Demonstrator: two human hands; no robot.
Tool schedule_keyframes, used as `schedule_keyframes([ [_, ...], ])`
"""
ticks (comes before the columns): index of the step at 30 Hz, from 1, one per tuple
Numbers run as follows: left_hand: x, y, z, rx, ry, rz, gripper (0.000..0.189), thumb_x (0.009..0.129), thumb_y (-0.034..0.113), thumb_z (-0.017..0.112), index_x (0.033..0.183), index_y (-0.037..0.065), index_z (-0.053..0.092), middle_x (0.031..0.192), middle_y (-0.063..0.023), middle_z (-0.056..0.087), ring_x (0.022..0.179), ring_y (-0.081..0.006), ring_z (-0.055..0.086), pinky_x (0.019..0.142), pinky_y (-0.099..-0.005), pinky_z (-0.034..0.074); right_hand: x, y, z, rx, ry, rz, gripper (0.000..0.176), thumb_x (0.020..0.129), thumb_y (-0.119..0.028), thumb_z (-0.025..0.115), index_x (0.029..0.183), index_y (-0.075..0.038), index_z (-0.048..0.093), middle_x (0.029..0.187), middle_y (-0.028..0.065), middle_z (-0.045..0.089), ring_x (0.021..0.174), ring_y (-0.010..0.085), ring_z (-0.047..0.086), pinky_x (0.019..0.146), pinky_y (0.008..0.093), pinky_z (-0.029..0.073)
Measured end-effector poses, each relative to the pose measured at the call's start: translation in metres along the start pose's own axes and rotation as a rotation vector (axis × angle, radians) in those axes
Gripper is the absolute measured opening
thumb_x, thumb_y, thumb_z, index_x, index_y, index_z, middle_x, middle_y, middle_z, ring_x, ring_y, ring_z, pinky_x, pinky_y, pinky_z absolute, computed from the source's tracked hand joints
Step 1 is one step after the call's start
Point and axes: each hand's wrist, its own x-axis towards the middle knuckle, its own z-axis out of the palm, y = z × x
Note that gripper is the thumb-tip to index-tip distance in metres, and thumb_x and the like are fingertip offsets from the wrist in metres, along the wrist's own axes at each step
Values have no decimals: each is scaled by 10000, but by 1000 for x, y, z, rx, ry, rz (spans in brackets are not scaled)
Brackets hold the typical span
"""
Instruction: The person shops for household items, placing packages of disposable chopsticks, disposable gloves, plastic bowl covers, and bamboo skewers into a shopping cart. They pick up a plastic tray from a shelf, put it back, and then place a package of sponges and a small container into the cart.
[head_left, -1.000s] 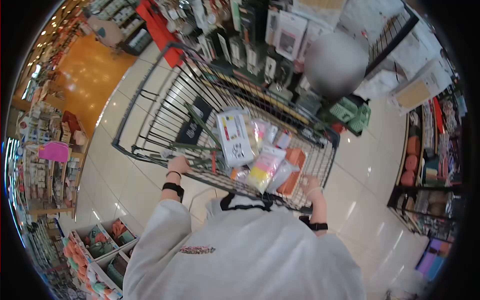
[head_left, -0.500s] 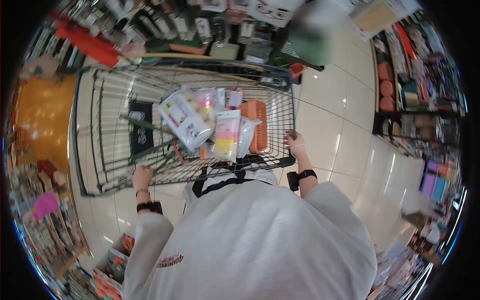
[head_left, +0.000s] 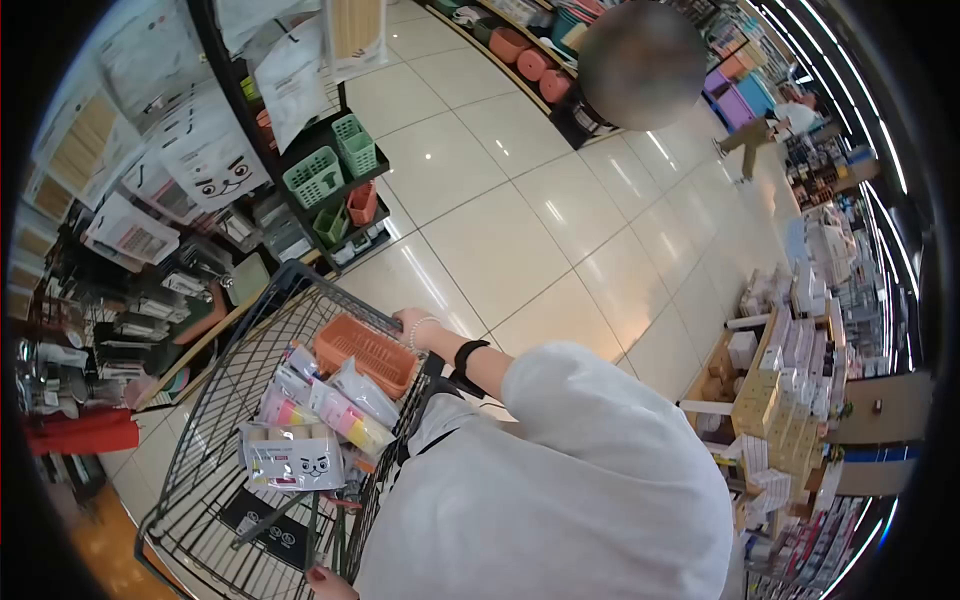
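Note:
A dark wire shopping cart (head_left: 215,420) stands in front of me, turned at a slant. My right hand (head_left: 417,327) is closed around its rim near the corner by the orange plastic basket (head_left: 366,355). Only part of my left hand (head_left: 328,583) shows at the bottom edge, its curled fingers at the cart's near side; my sleeve hides the rest. Inside the cart lie a white pack with a printed face (head_left: 290,461), a pink-and-yellow pack (head_left: 350,418) and a clear plastic bag (head_left: 364,393). Dark green straps (head_left: 313,525) cross the near part.
Hanging goods and a rack with green baskets (head_left: 313,178) stand at the left, close to the cart's far corner. Tiled floor (head_left: 510,240) stretches ahead to the right. Shelves with boxes (head_left: 770,400) line the right. A person (head_left: 760,130) walks farther off.
My view has swung to the right, so the cart now sits lower left. My right hand is still on its rim; my left hand has slipped mostly out of view.

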Motion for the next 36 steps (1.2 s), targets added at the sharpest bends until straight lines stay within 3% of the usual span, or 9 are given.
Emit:
schedule_keyframes([
  [3,-51,54,-18,67,63,-24,282,819,296,509,903,46,612,816,-118,629,764,-239,625,634,-344,501,10,-10,25,23,-96,-38,340,692,-212,567,983,-39,606,893,193,619,846,341,589,771,404,466],
  [4,-66,89,-33,86,14,-111,227,849,156,507,959,-35,561,911,-172,588,781,-265,602,659,-347,492,13,-10,26,9,-74,-48,340,696,-212,567,987,-41,606,893,195,618,844,342,589,767,402,467],
  [12,-63,68,-7,-140,158,-104,209,853,155,491,848,-39,568,734,-152,574,624,-249,560,540,-348,440,50,-39,42,-38,-104,-93,321,706,-194,552,986,-47,610,890,192,617,843,341,588,766,395,467],
  [19,-66,53,19,-136,306,-132,244,874,178,485,878,-49,573,764,-158,587,621,-239,559,551,-351,452,88,-58,79,-61,-96,-162,290,709,-201,553,950,-57,626,851,176,623,823,336,589,748,392,469],
  [24,-64,36,34,-244,230,-253,270,875,187,512,841,-73,575,736,-167,592,639,-255,567,591,-334,467,113,-79,95,-38,-123,-245,277,678,-185,560,904,-38,624,829,201,612,798,353,587,732,401,468],
  [27,-60,12,57,-457,305,-193,236,871,156,520,831,-72,566,712,-142,591,620,-184,541,586,-313,450,134,-93,111,-29,-177,-322,251,665,-158,556,870,-32,625,821,212,607,795,362,585,724,411,464],
  [28,-61,21,53,-417,311,-211,236,870,155,518,806,-68,555,683,-127,578,596,-173,524,564,-305,435,146,-92,118,-66,-209,-362,339,688,-250,584,929,-16,624,851,227,609,822,366,591,747,415,464],
  [35,-58,74,45,-459,408,-318,254,867,147,508,692,-38,491,551,-39,462,498,-95,407,459,-261,331,176,-127,136,-210,-253,-365,295,721,-165,549,986,-46,599,899,183,617,817,366,583,750,416,469],
  [36,-55,79,43,-432,409,-301,251,867,145,507,695,-38,492,552,-38,467,498,-92,408,457,-257,328,178,-132,139,-221,-229,-415,275,719,-164,562,971,-55,575,804,208,608,779,370,580,704,433,461],
])
